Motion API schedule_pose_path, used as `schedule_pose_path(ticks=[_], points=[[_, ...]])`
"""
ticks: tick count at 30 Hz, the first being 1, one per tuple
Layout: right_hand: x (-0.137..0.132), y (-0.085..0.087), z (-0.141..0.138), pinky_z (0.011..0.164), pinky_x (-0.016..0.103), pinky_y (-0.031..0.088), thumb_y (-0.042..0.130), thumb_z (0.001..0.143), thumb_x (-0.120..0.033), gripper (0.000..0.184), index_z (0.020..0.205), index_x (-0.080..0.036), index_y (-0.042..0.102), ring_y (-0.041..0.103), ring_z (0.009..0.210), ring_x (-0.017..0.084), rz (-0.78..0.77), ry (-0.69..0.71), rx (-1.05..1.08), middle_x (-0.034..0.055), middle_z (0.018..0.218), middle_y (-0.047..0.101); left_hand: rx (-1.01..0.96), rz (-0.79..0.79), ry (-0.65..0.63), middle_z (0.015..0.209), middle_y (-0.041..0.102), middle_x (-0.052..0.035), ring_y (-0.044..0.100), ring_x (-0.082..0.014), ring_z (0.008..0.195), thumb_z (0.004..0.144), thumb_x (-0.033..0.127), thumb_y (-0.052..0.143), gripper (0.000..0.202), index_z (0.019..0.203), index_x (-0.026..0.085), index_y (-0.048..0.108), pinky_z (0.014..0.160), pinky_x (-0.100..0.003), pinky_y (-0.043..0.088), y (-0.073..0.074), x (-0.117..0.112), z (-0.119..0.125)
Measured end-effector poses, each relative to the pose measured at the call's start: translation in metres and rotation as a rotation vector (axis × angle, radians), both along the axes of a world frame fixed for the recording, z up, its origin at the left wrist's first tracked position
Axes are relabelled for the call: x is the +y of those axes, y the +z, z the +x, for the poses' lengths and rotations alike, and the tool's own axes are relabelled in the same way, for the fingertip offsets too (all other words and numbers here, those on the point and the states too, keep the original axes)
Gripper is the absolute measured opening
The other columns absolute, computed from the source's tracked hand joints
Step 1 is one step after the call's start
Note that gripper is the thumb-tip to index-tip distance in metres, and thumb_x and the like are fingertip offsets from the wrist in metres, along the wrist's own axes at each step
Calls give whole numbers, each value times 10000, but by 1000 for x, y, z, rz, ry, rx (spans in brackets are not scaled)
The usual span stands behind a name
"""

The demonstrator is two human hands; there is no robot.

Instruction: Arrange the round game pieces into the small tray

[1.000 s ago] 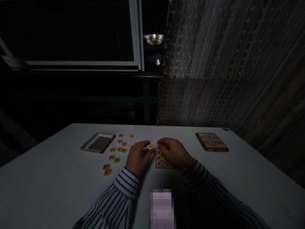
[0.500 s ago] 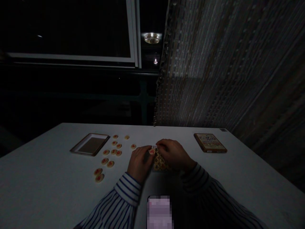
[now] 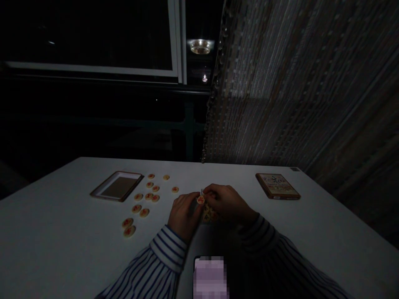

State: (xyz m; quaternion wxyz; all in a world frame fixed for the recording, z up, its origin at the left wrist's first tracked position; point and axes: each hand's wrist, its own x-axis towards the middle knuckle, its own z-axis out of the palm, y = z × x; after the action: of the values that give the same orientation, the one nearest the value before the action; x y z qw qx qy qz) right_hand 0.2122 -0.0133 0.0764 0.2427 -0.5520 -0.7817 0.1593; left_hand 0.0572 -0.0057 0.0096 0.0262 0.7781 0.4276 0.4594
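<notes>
My left hand [image 3: 183,212] pinches a round pale game piece with a red mark [image 3: 200,199] between thumb and fingers. My right hand [image 3: 229,202] is curled right beside it, its fingertips meeting that piece over a small clear tray of packed pieces [image 3: 209,214]. Both hands rest on the white table [image 3: 62,249]. Whether the right fingers grip anything is hidden in the dim light.
Several loose round pieces [image 3: 146,199] lie scattered left of my hands. An empty box lid [image 3: 116,186] sits at the far left, a printed box [image 3: 277,185] at the far right. A blurred phone [image 3: 209,276] lies near the front edge. A curtain hangs behind.
My left hand has carried the red-marked piece a little right and down until it meets the right fingertips. One loose piece now lies apart near the left hand.
</notes>
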Motion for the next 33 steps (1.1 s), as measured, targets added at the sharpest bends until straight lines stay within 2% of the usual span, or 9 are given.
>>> schedule_pose_path(ticks=[11,19,21,24,28,30,33], points=[[3,-4,1,681,237,423,473,760,-291,217,901,-216,620,595,768,142,-38,17,68,11,826,663,-17,7,-27,873,645,-54,582,-173,818,759,262,514,206,946,185,551,736,-322,474,7,-4,1],[2,-3,0,671,233,426,471,756,-271,207,881,-206,623,591,749,138,-32,16,115,14,814,660,-82,-7,-43,906,641,-62,579,-182,857,742,276,540,235,958,185,560,766,-335,479,5,-2,1],[3,-3,1,666,233,426,461,762,-270,209,885,-205,617,592,744,136,-18,9,138,14,815,660,-146,-77,-29,916,638,-68,582,-186,865,718,286,567,266,961,177,567,776,-339,481,4,-3,1],[3,-3,1,672,236,428,457,765,-267,208,883,-207,617,593,748,138,7,-4,157,14,821,659,-312,-288,-36,918,644,-72,599,-182,842,683,285,600,307,963,163,571,767,-331,492,2,-3,4],[3,-2,0,684,238,431,472,758,-271,206,886,-201,618,594,751,137,16,-7,177,16,822,661,-652,-568,-181,868,670,-74,626,-172,797,658,270,615,304,929,143,565,706,-296,518,5,-6,10],[4,-2,0,685,236,433,472,760,-271,204,882,-198,618,595,750,133,13,-2,189,15,824,662,-788,-660,-243,846,679,-80,632,-175,790,642,268,628,296,898,132,569,695,-291,522,8,-6,13],[4,-4,0,674,231,436,473,761,-268,200,881,-195,616,598,739,127,7,5,210,15,818,661,-921,-755,-262,801,686,-79,637,-176,765,613,283,657,316,873,120,581,714,-298,516,9,-6,14]])
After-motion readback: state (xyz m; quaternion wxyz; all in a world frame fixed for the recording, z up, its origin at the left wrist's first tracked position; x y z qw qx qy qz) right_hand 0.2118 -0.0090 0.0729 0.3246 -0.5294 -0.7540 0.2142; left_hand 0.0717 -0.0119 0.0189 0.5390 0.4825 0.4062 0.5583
